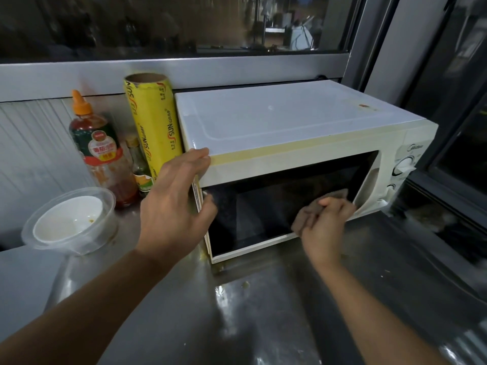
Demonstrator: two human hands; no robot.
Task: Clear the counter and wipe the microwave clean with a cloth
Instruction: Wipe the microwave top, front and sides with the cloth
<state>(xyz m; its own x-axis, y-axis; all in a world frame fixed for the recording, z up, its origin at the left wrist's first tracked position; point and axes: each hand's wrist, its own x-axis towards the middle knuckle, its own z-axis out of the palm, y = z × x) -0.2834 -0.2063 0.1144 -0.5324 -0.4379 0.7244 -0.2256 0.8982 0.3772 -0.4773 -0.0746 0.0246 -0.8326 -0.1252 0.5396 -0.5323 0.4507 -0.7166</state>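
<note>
A white microwave (276,119) with a dark glass door stands on the steel counter (263,312) against the window frame. My right hand (326,227) presses a brown cloth (307,214) against the lower right of the door glass. My left hand (176,204) rests on the microwave's front left corner, fingers spread over the top edge and thumb against the door's left side.
Left of the microwave stand a yellow cling-wrap roll (152,122), a sauce bottle with an orange cap (100,151) and a small glass bottle (139,167). A clear plastic bowl (71,222) holding a white dish sits at the counter's left. Crumbs and wet patches mark the counter in front.
</note>
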